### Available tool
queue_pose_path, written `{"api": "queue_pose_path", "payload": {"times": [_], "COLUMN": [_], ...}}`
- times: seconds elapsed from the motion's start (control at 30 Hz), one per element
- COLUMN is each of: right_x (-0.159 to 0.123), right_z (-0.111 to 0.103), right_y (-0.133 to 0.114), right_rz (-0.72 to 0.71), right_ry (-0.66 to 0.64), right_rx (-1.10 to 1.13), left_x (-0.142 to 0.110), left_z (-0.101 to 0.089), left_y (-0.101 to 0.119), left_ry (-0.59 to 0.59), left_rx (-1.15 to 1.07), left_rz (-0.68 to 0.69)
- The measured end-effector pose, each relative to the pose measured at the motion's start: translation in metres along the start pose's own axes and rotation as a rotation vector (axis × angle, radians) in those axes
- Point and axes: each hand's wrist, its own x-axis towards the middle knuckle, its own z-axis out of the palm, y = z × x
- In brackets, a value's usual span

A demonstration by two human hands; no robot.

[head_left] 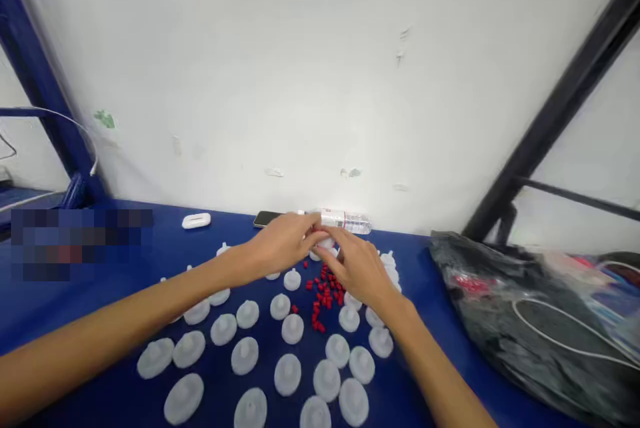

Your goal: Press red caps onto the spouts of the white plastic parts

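Observation:
Over the far middle of the blue table, my two hands meet at a small white round plastic piece. My left hand pinches it from the left between thumb and fingers. From the right, the bent fingers and thumb of my right hand close on the same piece. My fingers hide much of it. Below the hands lies a loose pile of small red plastic pieces. Around that pile stand several white round discs with a short stem in the middle, such as this white disc.
A clear plastic bottle lies against the wall, with a dark phone left of it. Farther left is a white case. A black plastic bag with a white cable sits on the right of the blue table.

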Motion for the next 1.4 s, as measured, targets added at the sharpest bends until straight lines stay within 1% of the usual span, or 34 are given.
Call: {"api": "queue_pose_path", "payload": {"times": [0.13,0.27,0.37,0.47,0.57,0.63,0.73,0.83,1.0,1.13,1.3,1.4], "right_x": [0.001,0.002,0.001,-0.002,-0.004,-0.004,-0.005,-0.007,-0.013,-0.018,-0.024,-0.023], "right_z": [-0.003,-0.004,-0.009,-0.019,-0.026,-0.026,-0.021,-0.017,-0.014,-0.010,0.001,0.003], "right_y": [0.008,0.011,0.024,0.047,0.066,0.070,0.070,0.074,0.099,0.115,0.118,0.113], "right_rz": [-0.014,0.008,0.113,0.277,0.409,0.456,0.489,0.531,0.602,0.641,0.659,0.635], "right_ry": [-0.006,0.027,0.101,0.223,0.337,0.366,0.334,0.272,0.181,0.103,-0.037,-0.068], "right_rx": [-0.042,-0.103,-0.147,-0.169,-0.156,-0.142,-0.128,-0.124,-0.095,-0.108,-0.099,-0.091], "left_x": [-0.005,-0.003,-0.002,-0.005,-0.008,-0.008,-0.008,-0.006,-0.002,0.004,0.007,0.006], "left_z": [0.012,0.011,0.006,0.006,0.015,0.023,0.030,0.025,0.010,0.004,0.007,0.011], "left_y": [0.013,0.016,0.014,0.015,0.016,0.016,0.013,0.008,-0.008,-0.025,-0.043,-0.048], "left_ry": [0.001,0.024,-0.024,-0.102,-0.141,-0.185,-0.234,-0.237,-0.168,-0.136,-0.142,-0.164], "left_rx": [0.006,-0.063,-0.163,-0.248,-0.274,-0.283,-0.279,-0.249,-0.135,-0.041,0.042,0.079], "left_rz": [0.015,-0.061,-0.109,-0.094,-0.076,-0.057,-0.032,-0.028,-0.075,-0.126,-0.174,-0.170]}}
